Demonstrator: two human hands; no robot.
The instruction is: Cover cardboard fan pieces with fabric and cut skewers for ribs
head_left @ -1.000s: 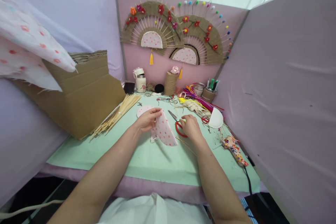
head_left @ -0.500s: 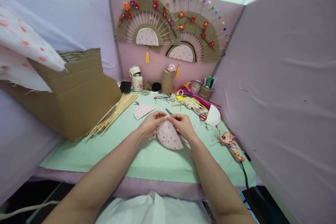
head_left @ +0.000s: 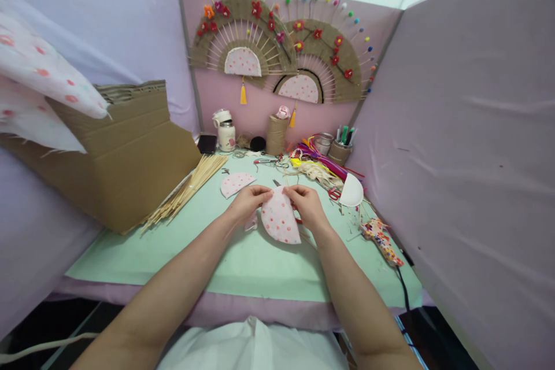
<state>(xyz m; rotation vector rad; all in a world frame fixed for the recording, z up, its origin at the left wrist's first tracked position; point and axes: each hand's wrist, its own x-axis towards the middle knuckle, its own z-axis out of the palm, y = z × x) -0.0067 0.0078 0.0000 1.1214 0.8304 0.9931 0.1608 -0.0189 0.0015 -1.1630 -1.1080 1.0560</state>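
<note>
Over the green mat [head_left: 243, 260], both of my hands hold one pink dotted half-round fabric piece [head_left: 280, 221]. My left hand [head_left: 248, 201] pinches its upper left edge, and my right hand [head_left: 307, 204] pinches its upper right edge. The piece hangs between them with its rounded side pointing toward me. Red-handled scissors lie on the mat just behind my right hand, mostly hidden by it. A second pink dotted half-round piece [head_left: 235, 183] lies flat on the mat beyond my left hand.
A bundle of bamboo sticks [head_left: 188, 189] and folded cardboard [head_left: 125, 156] lie on the left. A white half-round piece [head_left: 351, 191], coloured pipe cleaners [head_left: 321, 162], a twine roll [head_left: 276, 134], a jar [head_left: 226, 133] and a floral-covered tool [head_left: 384, 243] sit behind and to the right. Partitions enclose the desk.
My right hand left the red-handled scissors and moved left to take the dotted fabric piece. Both hands now hold it up by its top edge.
</note>
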